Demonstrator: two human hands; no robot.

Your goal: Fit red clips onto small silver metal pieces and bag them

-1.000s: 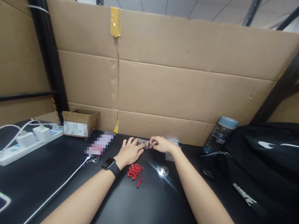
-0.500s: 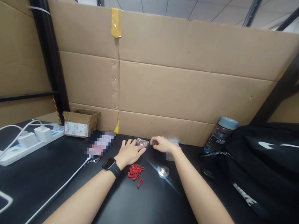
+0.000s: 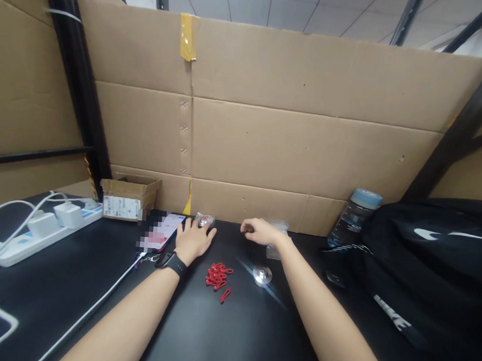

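Black table (image 3: 228, 341); left hand (image 3: 193, 244), fingers spread by wrapped disc (image 3: 205, 220); right hand (image 3: 259, 231) curled, grip unclear.

Even lt, streaky glare at metal disc (image 3: 262, 275), tabletop (image 3: 219, 345) sheen, phone (image 3: 162, 234) pixelated, wide-angle distort. @ edges

– What's hidden beyond the heap of small red cord loops (image 3: 216, 277)?
– The bare left hand (image 3: 193, 240) covers part of a round, silver, plastic-wrapped disc (image 3: 205, 221).
– Right of the heap?
– The right hand (image 3: 259, 231) hides, at its wrist, some of a clear plastic packet (image 3: 273, 253); a black fabric bag (image 3: 438, 268) is cut off.
– Left?
– A flat phone (image 3: 174, 225), partly pixelated.
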